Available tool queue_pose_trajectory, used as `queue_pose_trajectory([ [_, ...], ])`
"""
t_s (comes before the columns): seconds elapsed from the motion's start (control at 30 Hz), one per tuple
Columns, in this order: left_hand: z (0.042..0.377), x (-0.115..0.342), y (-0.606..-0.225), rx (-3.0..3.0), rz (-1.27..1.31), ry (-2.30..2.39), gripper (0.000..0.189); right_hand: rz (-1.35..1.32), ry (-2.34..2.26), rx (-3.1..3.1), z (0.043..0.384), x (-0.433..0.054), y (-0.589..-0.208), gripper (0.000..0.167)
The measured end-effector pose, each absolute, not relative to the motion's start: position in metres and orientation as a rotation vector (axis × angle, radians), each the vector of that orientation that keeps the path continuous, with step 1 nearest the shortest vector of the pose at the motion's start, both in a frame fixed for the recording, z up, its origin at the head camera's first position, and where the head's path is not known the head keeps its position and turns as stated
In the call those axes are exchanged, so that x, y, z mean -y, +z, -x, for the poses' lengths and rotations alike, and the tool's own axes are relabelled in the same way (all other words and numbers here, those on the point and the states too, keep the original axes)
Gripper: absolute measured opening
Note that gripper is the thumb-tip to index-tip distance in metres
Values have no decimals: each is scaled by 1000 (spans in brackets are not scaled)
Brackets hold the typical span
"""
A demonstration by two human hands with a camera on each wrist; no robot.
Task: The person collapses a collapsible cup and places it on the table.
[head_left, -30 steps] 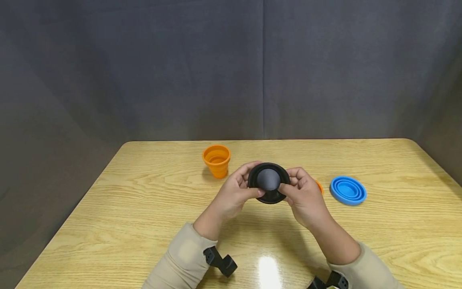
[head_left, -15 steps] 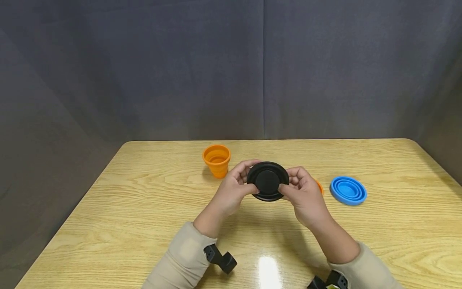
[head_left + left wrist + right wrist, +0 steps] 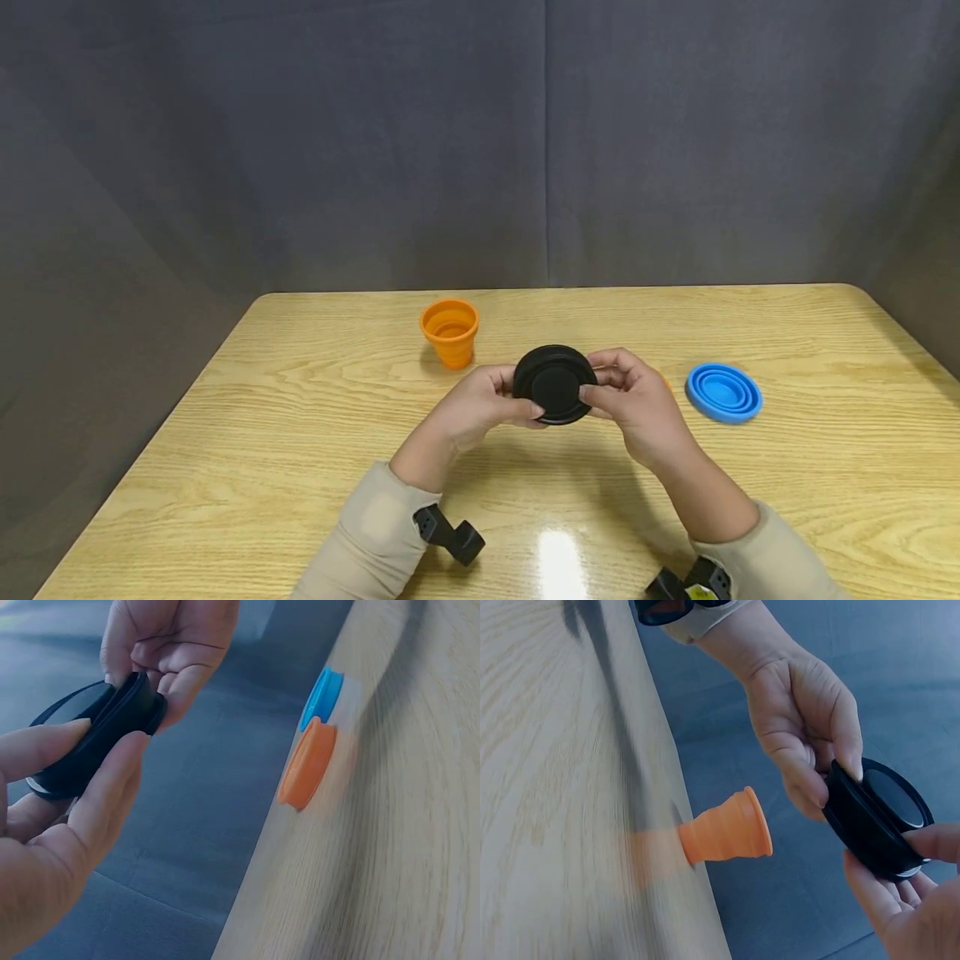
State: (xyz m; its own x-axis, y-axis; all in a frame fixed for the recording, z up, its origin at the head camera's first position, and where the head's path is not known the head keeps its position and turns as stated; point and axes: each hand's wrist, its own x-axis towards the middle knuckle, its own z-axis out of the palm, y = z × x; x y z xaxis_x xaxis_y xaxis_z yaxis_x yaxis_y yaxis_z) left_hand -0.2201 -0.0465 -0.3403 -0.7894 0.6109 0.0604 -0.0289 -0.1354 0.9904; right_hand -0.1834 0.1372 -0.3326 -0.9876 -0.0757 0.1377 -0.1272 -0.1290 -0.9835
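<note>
Above the table, both hands hold a round black collapsible cup (image 3: 555, 388), folded down to a thick disc with its circular centre facing up toward the head camera. My left hand (image 3: 480, 408) grips its left side, thumb on the face near the lower edge and fingers beneath. On the opposite side, my right hand (image 3: 641, 408) pinches the cup with the thumb on the face and fingers behind the rim. In the left wrist view, the black cup (image 3: 112, 739) shows ringed edges between both hands' fingers; its underside is partly covered by them.
An orange collapsible cup (image 3: 450, 332) stands extended at the back, left of the hands. A blue collapsible cup (image 3: 723, 392) lies flattened on the right. Mostly hidden behind my right hand in the head view is a flattened orange cup (image 3: 309, 761). Dark cloth (image 3: 480, 150) hangs behind the wooden table (image 3: 262, 433).
The black cup's centre has gone from glossy grey to dark as the cup tilted, and its side wall now shows. My left hand has shifted lower, its fingers moving from the upper rim to underneath.
</note>
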Motion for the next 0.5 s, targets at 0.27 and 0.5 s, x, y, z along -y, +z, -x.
queue_pose_trajectory([
  [0.27, 220, 51, -342, -1741, -684, 1995, 29, -218, 2467, 1994, 190, -139, -338, 23],
  [0.5, 222, 45, -342, -1865, -657, 2014, 27, -330, 2417, 2009, 190, -146, -339, 25],
])
